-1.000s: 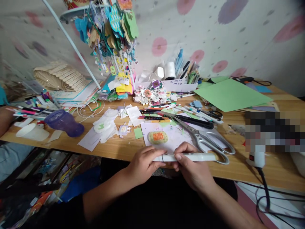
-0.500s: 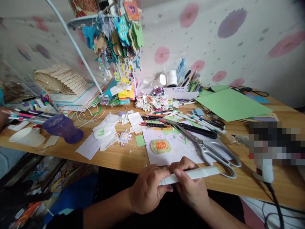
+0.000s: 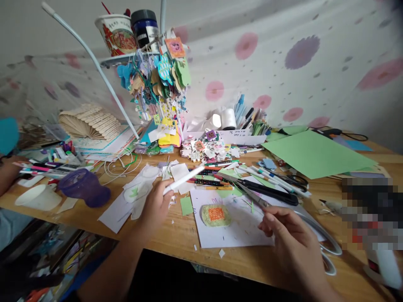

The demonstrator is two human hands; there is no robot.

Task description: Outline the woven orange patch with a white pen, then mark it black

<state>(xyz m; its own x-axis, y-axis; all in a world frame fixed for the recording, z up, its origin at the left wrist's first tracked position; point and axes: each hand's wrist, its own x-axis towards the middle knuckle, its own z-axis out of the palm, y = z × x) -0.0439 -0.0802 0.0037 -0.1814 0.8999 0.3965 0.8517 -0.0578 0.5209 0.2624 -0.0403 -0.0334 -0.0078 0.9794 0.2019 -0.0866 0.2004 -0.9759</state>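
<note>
My left hand (image 3: 159, 201) is closed around a white marker pen (image 3: 185, 178), which points up and to the right above the tabletop. My right hand (image 3: 285, 233) is over the large metal scissors (image 3: 261, 203), hiding part of them; its fingers are curled together, and I cannot make out what, if anything, is in them. Between the hands, on a sheet of white paper (image 3: 208, 237), lies a rounded yellow-green piece (image 3: 206, 218) with an orange square in its middle. Coloured pencils and a black-handled cutter (image 3: 277, 191) lie behind it.
A purple cup (image 3: 83, 186) and a white cup (image 3: 37, 197) stand at the left, near another person's arm (image 3: 9, 172). Green card (image 3: 317, 155) lies at the right rear. Paper scraps cover the left middle. Hanging ornaments (image 3: 154, 79) dangle from a shelf.
Both hands were together on the white marker pen. They have moved apart: the left carries the pen up and left, the right has moved right to the scissors. The view has tilted up.
</note>
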